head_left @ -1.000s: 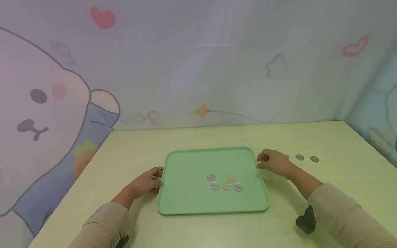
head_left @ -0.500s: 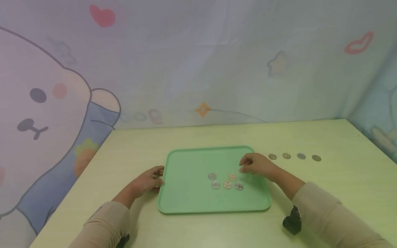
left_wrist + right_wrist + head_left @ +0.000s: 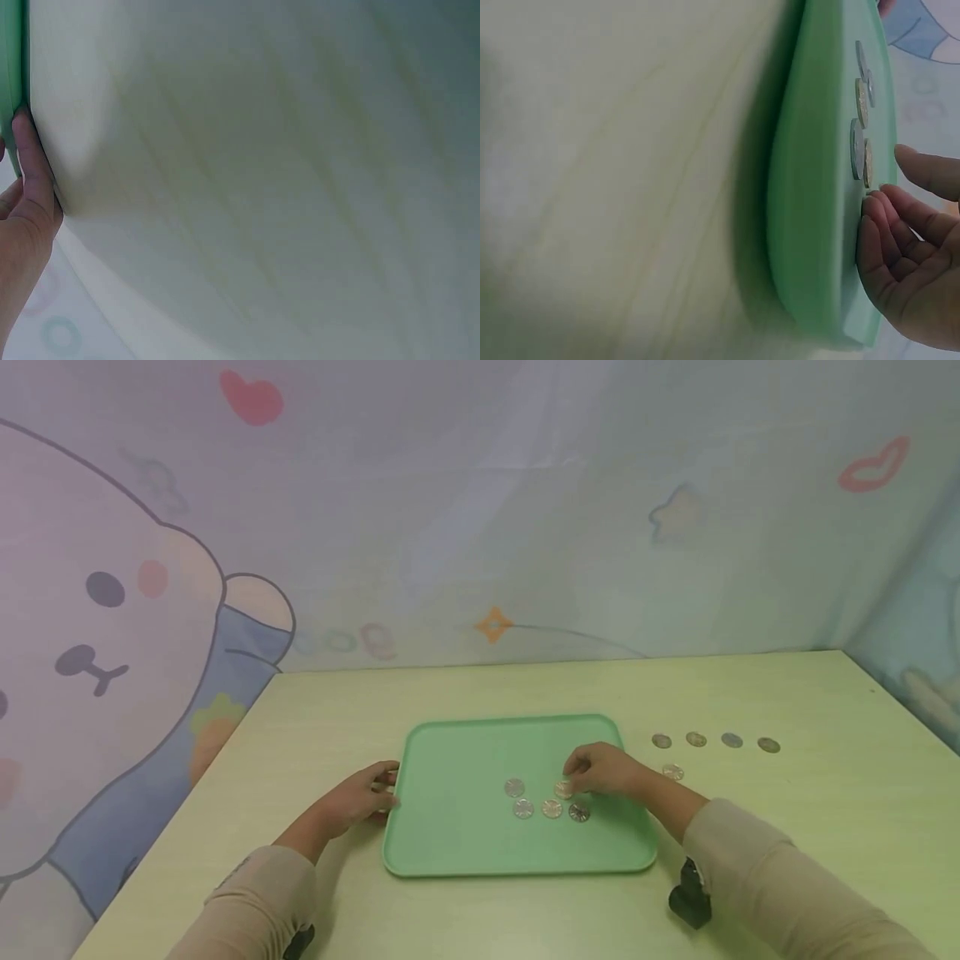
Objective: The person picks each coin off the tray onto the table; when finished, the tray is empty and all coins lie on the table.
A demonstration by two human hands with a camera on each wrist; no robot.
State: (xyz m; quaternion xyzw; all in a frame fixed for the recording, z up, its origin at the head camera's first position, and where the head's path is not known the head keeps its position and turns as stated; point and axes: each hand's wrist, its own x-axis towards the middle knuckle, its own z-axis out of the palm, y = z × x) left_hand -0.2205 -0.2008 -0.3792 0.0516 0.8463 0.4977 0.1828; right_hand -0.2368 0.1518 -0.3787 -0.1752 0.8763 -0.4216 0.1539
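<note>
A green tray lies on the table with several silver and gold coins on it. My right hand is over the tray's right part, its fingertips right at a gold coin. In the right wrist view, thumb and fingers stand apart beside that gold coin, the other fingers loosely curled near the tray surface. A silver coin and another gold coin lie just nearer. My left hand touches the tray's left rim; a straight digit rests along its outer wall.
Right of the tray, several coins lie in a row on the pale table, among them a silver coin. Another coin lies nearer, behind my right forearm. A printed cloth backdrop rises behind the table.
My right hand has moved left and nearer, from the tray's right rim to the gold coin on it, uncovering coins on the table. My left hand has stayed at the left rim.
</note>
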